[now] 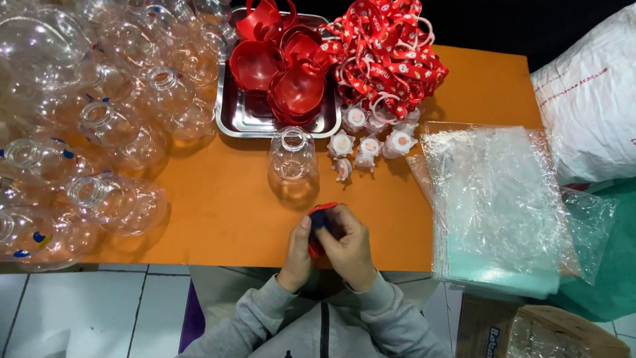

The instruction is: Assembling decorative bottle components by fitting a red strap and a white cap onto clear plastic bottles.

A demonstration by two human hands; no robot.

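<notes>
we see both grey sleeves come up from the bottom edge, wrists bent inward so the hands meet at the near edge of the orange surface [225, 219]. our left hand [297, 255] and right hand [351, 246] hold one small red cap [317, 229] between them, with a dark blue part showing inside it. the left thumb lies along its left side, and the right fingers [341, 222] curl closed over its top and right side, so both sets of fingers are wrapped on the cap. it sits just above the surface's near edge, in the middle.

just beyond the hands stands one clear bottle [292, 164], upright with its mouth open, apart from the cap. bare orange lies to the left and right of the hands. on the left a crowd of clear bottles [99, 132] fills that side out to the edge. on the right a stack of clear plastic bags [497, 205] overhangs the near edge.

farther back, small white valves [371, 142] cluster beside the bottle. behind them a metal tray [245, 119] holds red caps [291, 79], and a heap of red straps [387, 53] lies just beside it. a white sack [589, 99] lies at the far right.
</notes>
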